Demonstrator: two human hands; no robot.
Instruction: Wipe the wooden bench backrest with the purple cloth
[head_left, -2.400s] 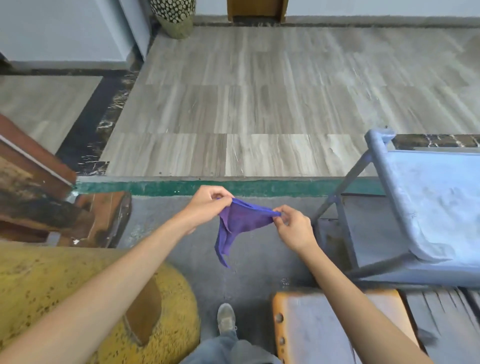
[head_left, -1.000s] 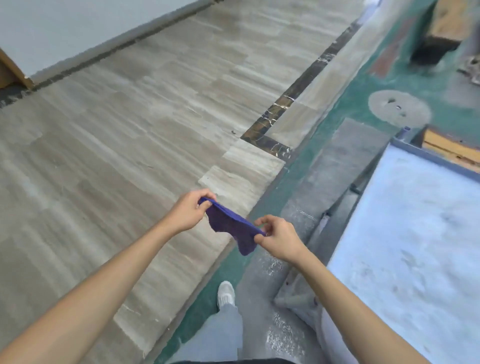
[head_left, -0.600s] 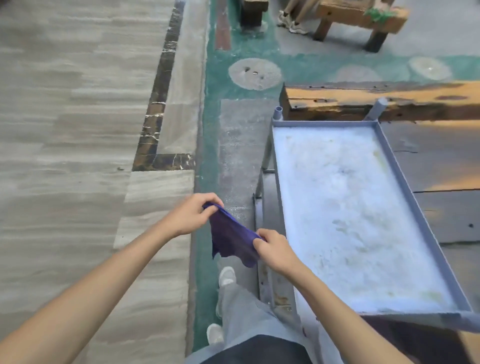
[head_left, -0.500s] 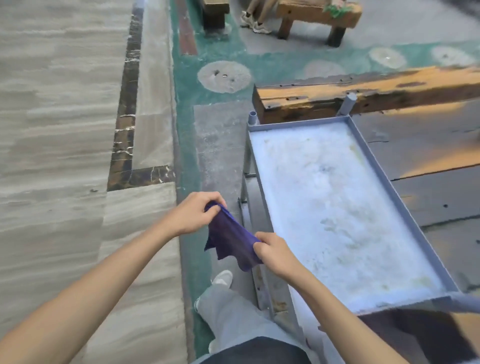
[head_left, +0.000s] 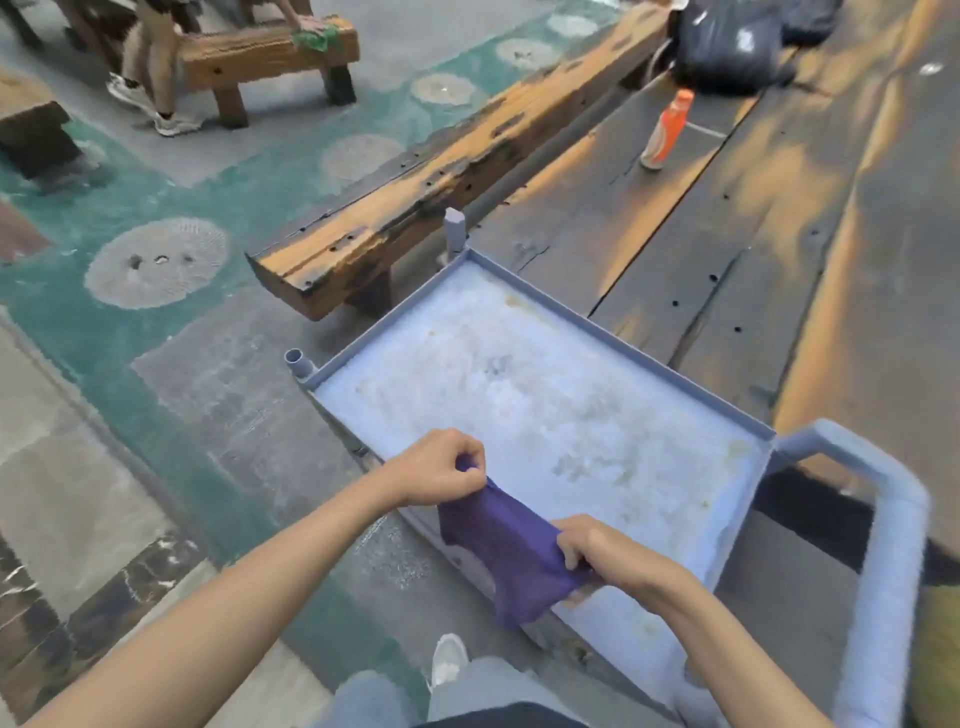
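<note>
Left hand (head_left: 439, 467) and right hand (head_left: 602, 551) pinch the purple cloth (head_left: 511, 556) (stretched between them).

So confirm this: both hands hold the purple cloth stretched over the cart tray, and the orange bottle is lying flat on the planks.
Not quite. In the head view the bottle stands upright on the planks. The rest holds: left hand and right hand hold the cloth over the tray.

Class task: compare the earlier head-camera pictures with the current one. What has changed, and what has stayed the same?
The view has swung from bare tiled floor to the grey metal cart tray, the long weathered wooden bench beam and an orange bottle. Nothing was picked up or released. The left hand and right hand still hold the purple cloth stretched between them.
</note>
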